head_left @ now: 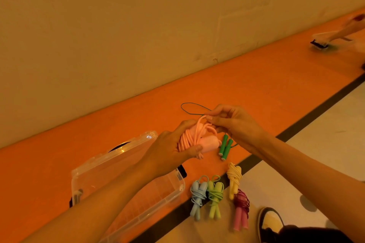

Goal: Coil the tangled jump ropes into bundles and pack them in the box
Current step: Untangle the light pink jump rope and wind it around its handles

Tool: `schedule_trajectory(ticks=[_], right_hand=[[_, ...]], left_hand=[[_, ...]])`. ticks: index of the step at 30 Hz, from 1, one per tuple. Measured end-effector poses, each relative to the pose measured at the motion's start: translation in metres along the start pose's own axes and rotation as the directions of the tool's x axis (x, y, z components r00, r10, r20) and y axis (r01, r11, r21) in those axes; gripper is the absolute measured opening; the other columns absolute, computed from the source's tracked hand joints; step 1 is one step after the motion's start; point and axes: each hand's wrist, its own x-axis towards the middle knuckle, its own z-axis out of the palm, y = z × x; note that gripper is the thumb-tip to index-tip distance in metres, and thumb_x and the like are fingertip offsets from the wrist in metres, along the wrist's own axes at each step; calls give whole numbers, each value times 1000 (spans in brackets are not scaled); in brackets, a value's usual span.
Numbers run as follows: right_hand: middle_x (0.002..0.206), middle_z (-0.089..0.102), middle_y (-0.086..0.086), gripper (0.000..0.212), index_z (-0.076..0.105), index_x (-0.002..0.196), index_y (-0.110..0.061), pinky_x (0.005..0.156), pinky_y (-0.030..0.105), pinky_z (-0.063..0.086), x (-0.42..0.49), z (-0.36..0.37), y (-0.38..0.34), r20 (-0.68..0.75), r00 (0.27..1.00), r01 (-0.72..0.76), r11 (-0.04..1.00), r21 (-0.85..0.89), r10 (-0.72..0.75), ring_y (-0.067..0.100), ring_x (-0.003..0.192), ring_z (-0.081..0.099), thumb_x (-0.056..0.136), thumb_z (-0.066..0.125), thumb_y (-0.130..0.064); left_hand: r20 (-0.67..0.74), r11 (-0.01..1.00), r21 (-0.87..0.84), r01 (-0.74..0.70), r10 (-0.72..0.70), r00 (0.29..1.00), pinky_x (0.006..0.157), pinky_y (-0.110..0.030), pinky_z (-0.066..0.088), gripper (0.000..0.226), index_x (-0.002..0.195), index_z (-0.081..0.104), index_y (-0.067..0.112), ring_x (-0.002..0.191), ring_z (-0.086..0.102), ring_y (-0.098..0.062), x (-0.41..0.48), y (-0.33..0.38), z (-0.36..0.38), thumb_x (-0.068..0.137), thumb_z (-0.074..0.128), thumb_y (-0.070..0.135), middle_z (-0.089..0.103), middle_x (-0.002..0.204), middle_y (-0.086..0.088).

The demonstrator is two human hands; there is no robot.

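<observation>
Six jump ropes: one peach rope (pixel 188 141), one dark green rope (pixel 225 147), one blue rope (pixel 198 197), one lime rope (pixel 215 197), one yellow rope (pixel 234 178), one pink rope (pixel 241 211). One clear box (pixel 178 193). One shoe (pixel 270 223)

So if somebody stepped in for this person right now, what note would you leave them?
Hands: the left hand grips the peach rope, mostly coiled around its handles. The right hand pinches a loop at the top of that coil.
Done: the blue bundle, lime bundle, yellow bundle and pink bundle lie on the floor beside the clear box.
Left: finish the peach bundle, coil the green-handled rope lying loose on the orange floor, then pack them all. No bundle shows in the box.
</observation>
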Motion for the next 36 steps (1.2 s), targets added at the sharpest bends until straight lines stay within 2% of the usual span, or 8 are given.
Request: schedule_trajectory(ticks=[5,10,14,17,22,28,31,36], right_hand=[[85,66,29,20,69,90,-1,55,21,52,-6,9,0,-50,995,82,991,-103,-87,16,60,61,77,72,-16],[81,67,23,17,69,107,-9,59,24,53,-10,15,1,-50,988,138,979,-148,-147,20,65,62,90,67,-10],[78,70,19,8,66,97,-7,59,26,53,-9,16,2,-75,976,187,966,-180,-203,21,65,64,90,68,-11],[78,74,10,7,69,90,-4,62,21,54,-9,17,2,-73,980,170,967,-189,-187,14,67,68,90,67,-11],[85,71,25,22,69,96,5,63,23,54,-11,16,3,-30,987,147,966,-213,-156,18,69,64,91,64,-16],[90,70,27,27,75,92,-11,66,28,54,-12,21,6,-22,990,130,968,-215,-137,23,75,62,85,60,-32],[98,68,30,42,73,97,1,79,39,57,-10,19,6,-7,993,112,974,-198,-116,34,82,66,89,55,-37],[101,76,11,30,74,105,-2,81,28,58,-11,12,-1,68,993,112,974,-197,-100,24,95,72,88,63,-24]], left_hand=[[-59,999,-31,-13,12,998,56,-41,43,47,118,26,77,59,58,-20,0,-1,-5,79,52,74,64,77,-4],[-66,1000,-22,-5,4,998,59,-41,46,48,118,26,77,62,58,-17,0,-3,-6,78,53,73,65,80,-1],[-73,1000,-20,15,-16,997,65,-47,51,52,121,25,76,71,61,-19,-1,-6,-5,77,53,76,65,86,1],[-98,999,-22,23,-26,995,63,-40,50,52,120,26,75,70,58,-13,0,-8,-5,76,51,78,63,88,5],[-107,998,-18,60,-61,992,65,-37,51,56,125,28,68,76,58,-10,1,-12,-6,74,48,81,63,96,7],[-106,998,-41,48,-52,993,60,-47,53,56,126,27,70,67,60,-19,1,-11,-3,76,51,80,64,90,0],[-116,995,-83,58,-67,991,65,-52,56,59,129,31,66,79,65,-25,3,-16,-3,76,52,82,66,97,0],[-136,993,-114,42,-57,989,66,-54,56,53,125,35,68,78,66,-25,5,-14,-6,78,55,76,67,95,4]])
